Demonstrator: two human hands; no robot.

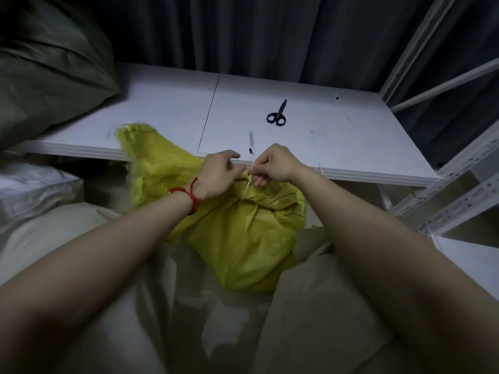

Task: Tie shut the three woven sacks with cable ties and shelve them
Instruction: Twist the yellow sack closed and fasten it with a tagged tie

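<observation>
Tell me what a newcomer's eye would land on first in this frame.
The bright yellow woven sack in the centre stands out against the dim room, its neck gathered just below the shelf edge. Both hands meet at that neck: the left hand grips the bunched fabric while the right hand pinches a white cable tie. Behind them, black-handled scissors lie on the white shelf board.

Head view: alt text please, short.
The left hand and right hand pinch a white tie at the gathered neck of a yellow sack. Black scissors lie on the white shelf behind; a green sack sits on its left end.
</observation>
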